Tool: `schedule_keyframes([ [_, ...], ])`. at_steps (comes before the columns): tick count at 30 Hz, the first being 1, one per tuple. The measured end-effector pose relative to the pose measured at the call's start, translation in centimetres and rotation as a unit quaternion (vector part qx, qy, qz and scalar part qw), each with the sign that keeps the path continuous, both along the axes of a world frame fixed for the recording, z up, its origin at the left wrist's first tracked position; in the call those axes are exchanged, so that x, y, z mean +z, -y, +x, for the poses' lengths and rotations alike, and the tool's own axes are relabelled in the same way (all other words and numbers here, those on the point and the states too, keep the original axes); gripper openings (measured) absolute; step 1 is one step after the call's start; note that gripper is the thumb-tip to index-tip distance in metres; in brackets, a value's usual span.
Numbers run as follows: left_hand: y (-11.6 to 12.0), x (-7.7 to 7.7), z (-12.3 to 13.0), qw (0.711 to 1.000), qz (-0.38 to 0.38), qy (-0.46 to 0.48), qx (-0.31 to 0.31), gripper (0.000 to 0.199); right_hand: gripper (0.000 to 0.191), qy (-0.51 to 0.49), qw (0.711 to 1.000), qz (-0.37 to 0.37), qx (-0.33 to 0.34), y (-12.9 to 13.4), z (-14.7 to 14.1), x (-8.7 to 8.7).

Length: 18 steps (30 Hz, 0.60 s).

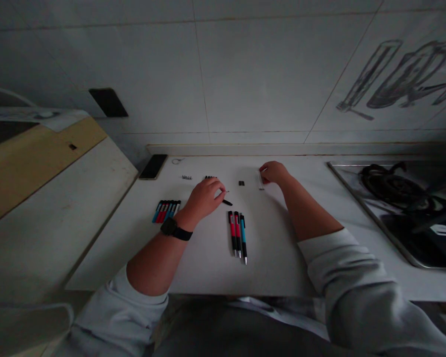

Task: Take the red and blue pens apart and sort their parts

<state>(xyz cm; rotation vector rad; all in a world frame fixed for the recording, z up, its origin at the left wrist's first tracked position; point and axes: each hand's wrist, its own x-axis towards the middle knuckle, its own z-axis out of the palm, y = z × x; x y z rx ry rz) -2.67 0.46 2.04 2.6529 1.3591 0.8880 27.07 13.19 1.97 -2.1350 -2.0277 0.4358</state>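
My left hand (207,197), with a dark watch on its wrist, is closed in a pinch on a small thin piece too small to name. A short black pen part (227,202) lies just by its fingertips. At the right, my right hand (274,173) is closed at a row of thin clear pieces (260,180); what its fingertips hold is hidden. Red and blue pens (237,233) lie side by side nearer the front edge. Several coloured pen barrels (166,211) lie left of my left wrist. Small black pieces (241,183) sit between the hands.
Small springs (187,177), a thin ring-shaped item (176,161) and a phone (153,166) lie at the back left of the white counter (204,272). A gas stove (397,198) stands at the right. A tiled wall rises behind, and a slanted board is at the left.
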Motion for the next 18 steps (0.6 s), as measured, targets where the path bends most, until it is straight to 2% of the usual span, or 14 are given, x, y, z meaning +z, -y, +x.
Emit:
schedule_keyframes([
  [8,0.0,-0.1,-0.1,1.0,0.006,-0.003,0.0,0.004,0.035,-0.01,1.0,-0.027,-0.003,-0.3,0.0,-0.4],
  [12,0.0,-0.1,-0.1,1.0,0.007,-0.003,-0.002,0.003,0.037,-0.02,1.0,-0.017,-0.013,-0.5,0.2,-0.5],
  [15,0.1,0.1,-0.1,1.0,0.004,0.001,0.001,0.003,0.04,-0.036,0.999,-0.018,-0.023,-0.2,0.4,-0.1],
  [18,0.2,0.5,0.0,1.0,0.003,0.023,0.006,0.005,0.033,-0.101,0.995,0.006,-0.027,0.8,0.0,1.2],
])
